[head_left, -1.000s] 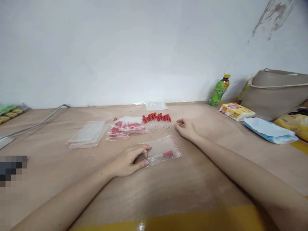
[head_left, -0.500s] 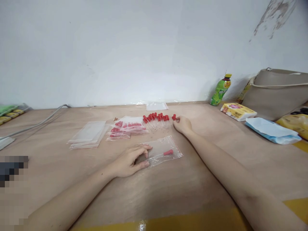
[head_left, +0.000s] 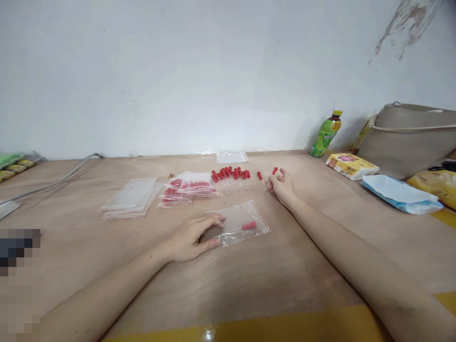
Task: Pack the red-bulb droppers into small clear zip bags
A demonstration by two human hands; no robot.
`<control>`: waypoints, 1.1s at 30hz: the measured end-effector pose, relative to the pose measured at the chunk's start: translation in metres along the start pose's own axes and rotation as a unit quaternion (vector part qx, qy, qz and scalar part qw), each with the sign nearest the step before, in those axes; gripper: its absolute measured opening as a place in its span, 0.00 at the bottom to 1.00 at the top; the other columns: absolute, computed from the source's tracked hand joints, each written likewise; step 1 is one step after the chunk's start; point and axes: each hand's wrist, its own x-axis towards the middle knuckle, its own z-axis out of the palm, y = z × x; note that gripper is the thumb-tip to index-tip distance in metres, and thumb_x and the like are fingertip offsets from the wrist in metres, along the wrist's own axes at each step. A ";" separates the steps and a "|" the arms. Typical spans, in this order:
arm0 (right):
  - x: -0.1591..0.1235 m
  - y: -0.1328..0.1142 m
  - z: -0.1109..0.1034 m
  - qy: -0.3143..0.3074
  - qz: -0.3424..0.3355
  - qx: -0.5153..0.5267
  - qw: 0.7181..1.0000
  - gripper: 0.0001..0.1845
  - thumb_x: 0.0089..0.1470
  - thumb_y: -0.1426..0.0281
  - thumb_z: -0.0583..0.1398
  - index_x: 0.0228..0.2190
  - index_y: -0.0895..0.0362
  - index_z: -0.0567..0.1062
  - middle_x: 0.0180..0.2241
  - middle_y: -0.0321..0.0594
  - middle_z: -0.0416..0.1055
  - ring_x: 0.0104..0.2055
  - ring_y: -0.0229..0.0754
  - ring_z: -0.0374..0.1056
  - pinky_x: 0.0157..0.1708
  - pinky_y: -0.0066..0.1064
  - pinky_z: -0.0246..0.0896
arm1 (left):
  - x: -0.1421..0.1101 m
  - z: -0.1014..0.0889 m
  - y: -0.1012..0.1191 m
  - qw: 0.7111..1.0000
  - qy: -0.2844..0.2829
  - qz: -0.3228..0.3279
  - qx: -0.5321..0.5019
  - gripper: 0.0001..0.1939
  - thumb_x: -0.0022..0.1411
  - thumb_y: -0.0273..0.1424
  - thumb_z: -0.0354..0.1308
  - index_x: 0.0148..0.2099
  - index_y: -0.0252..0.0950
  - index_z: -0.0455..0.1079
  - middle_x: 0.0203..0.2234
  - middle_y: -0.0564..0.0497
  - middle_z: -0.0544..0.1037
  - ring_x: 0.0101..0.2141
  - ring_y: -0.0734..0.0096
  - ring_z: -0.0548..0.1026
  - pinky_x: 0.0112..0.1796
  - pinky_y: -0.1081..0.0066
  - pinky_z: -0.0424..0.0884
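Observation:
My left hand (head_left: 194, 237) lies on the table with thumb and fingers apart, touching the left end of a clear zip bag (head_left: 231, 216). One dropper with a red rubber bulb (head_left: 249, 225) lies inside that bag. Farther off to the right, the fingers of my right hand (head_left: 283, 186) are closed on another red-bulbed dropper (head_left: 275, 170), its thin clear stem pointing down toward the table. Just left of this hand lies a single dropper (head_left: 260, 175). Beyond it, several droppers (head_left: 231, 174) lie side by side in a row, bulbs toward the wall.
Filled zip bags (head_left: 194, 185) with red bulbs are piled left of the row. Flat clear bags (head_left: 130, 197) lie farther left, and another bag (head_left: 232, 157) by the wall. At right stand a green bottle (head_left: 326, 134), a tissue pack (head_left: 352, 165) and a grey bag (head_left: 413, 135).
My right hand has moved a little right and now has a dropper in its fingers; one dropper remains lying where the hand was. My left hand and the zip bag have stayed put.

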 end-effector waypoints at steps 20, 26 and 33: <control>-0.094 -0.016 -0.017 -0.098 0.035 0.175 0.979 0.35 0.38 0.58 0.64 0.43 0.53 0.53 0.24 0.29 0.66 0.24 0.35 0.68 0.30 0.32 0.67 | 0.002 -0.002 0.001 0.996 -0.037 0.000 0.086 0.24 0.65 0.37 0.47 0.61 0.41 0.50 0.56 0.49 0.62 0.56 0.59 0.59 0.55 0.56 0.54; -0.100 -0.018 -0.023 -0.180 0.042 0.175 0.967 0.30 0.41 0.58 0.63 0.42 0.54 0.56 0.21 0.30 0.69 0.23 0.35 0.67 0.26 0.30 0.65 | 0.001 0.000 -0.001 0.995 -0.047 0.000 0.088 0.26 0.65 0.39 0.47 0.62 0.42 0.48 0.57 0.50 0.59 0.57 0.60 0.56 0.56 0.56 0.52; -0.097 -0.017 -0.024 -0.167 0.089 0.203 0.961 0.25 0.40 0.60 0.63 0.37 0.53 0.58 0.26 0.32 0.69 0.27 0.37 0.70 0.31 0.33 0.66 | 0.002 -0.001 -0.001 0.995 -0.050 -0.005 0.092 0.26 0.64 0.40 0.47 0.62 0.41 0.48 0.57 0.50 0.60 0.57 0.61 0.57 0.56 0.57 0.53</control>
